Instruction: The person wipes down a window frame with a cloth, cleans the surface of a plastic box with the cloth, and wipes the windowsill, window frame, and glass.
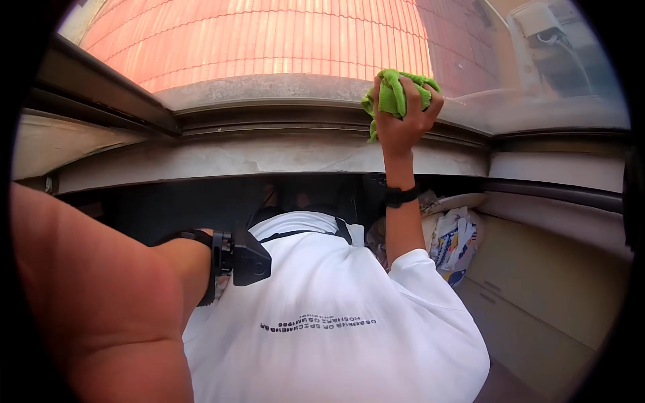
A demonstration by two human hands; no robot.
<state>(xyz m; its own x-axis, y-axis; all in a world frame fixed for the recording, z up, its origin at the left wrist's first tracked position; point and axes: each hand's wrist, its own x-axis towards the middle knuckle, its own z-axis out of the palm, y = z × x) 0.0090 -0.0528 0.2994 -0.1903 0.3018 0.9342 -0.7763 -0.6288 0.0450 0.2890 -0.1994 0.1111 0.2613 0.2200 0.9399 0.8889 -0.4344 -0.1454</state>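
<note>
My right hand (404, 117) is closed around a bunched green cloth (396, 97), with folds of it sticking out above and beside the fingers. That hand is held out at the window, over the sill and the sliding track, and the cloth appears against the glass pane. A black band (401, 196) circles the right wrist. On the left, my left arm (107, 295) looms large and close to the lens, with a black strapped device (248, 258) on it. The fingers of the left hand do not show.
A window frame (107, 84) runs along the left, and a pale sill (289, 154) curves across below the track (269, 121). Outside lies a red ribbed roof (255, 40). On the right are a printed cloth or bag (453, 238) and a beige cabinet (537, 282).
</note>
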